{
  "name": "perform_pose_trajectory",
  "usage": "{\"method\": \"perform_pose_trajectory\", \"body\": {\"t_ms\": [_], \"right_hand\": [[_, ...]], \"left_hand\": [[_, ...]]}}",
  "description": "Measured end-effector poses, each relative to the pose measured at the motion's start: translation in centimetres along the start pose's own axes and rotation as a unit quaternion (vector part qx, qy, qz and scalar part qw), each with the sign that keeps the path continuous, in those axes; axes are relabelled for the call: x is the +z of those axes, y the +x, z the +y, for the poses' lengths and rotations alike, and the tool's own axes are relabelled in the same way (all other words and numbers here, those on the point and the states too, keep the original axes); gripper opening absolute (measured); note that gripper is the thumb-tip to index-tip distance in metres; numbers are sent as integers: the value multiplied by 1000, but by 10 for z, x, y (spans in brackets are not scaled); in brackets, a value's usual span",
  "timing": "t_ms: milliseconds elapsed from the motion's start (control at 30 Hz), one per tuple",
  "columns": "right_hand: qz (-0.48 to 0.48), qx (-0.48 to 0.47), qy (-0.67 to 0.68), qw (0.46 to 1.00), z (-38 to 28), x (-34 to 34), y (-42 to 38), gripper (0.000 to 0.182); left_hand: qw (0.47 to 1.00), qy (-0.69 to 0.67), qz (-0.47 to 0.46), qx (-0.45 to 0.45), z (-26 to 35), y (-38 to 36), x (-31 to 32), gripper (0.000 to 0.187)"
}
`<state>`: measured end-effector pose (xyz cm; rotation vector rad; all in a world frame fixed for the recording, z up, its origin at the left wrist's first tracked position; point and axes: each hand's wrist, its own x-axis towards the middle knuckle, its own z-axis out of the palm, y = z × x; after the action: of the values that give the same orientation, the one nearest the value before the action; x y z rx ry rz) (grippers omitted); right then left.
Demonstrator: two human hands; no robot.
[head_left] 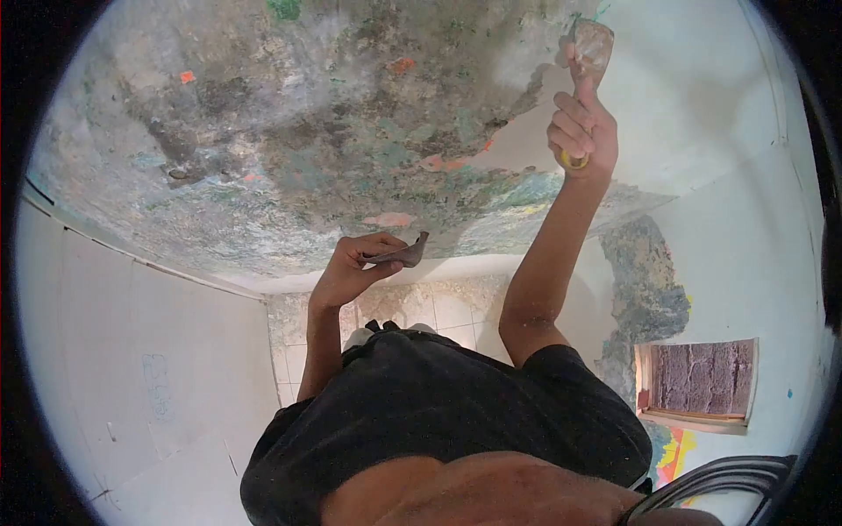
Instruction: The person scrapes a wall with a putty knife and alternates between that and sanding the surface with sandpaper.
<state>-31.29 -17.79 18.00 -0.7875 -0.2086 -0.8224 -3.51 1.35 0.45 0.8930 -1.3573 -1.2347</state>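
Note:
My right hand is raised to the ceiling and grips the yellow handle of a putty knife. Its plaster-caked blade rests against the ceiling at the edge of a white filled patch. My left hand is lower and nearer my body, holding a flat dark blade level in its fingers. The ceiling is mottled grey and green where old paint has been scraped. My black shirt fills the lower middle of the view.
A tiled floor shows far below between my arms. A white wall stands at the left. At the right is a wall opening that looks onto brick. Dark curved bars sit at the bottom right.

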Motion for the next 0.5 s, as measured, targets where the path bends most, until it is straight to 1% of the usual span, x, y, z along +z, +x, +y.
{"method": "perform_pose_trajectory", "body": {"t_ms": [67, 167, 267, 300, 367, 400, 433, 467, 500], "right_hand": [[11, 4, 4, 1000, -10, 4, 2, 41], [32, 4, -24, 999, 5, -3, -1, 41], [32, -6, -16, 999, -9, -2, 4, 43], [-26, 20, 6, 999, -15, 0, 9, 40], [4, 26, -47, 999, 1, -31, -12, 34], [117, 9, -90, 989, 22, -45, -22, 29], [229, 1, -132, 964, 43, -60, -32, 25], [431, -26, -183, 883, 81, -57, -45, 20], [402, 32, -289, 868, 108, -46, -53, 20]], "left_hand": [[1000, -2, -5, 9, 1, 2, -2, 24], [1000, 6, -6, 12, 2, 1, 0, 23], [999, 34, -16, 16, 13, 0, 2, 21], [999, 42, -25, 11, 17, 0, 3, 20], [999, 36, -35, 14, 19, -5, 6, 20], [999, 26, -36, 24, 20, -6, 7, 22], [999, 15, -38, 32, 20, -9, 7, 23], [999, 15, -14, 25, 16, -11, 6, 23], [1000, 17, 13, 18, 9, -13, 3, 23]]}}
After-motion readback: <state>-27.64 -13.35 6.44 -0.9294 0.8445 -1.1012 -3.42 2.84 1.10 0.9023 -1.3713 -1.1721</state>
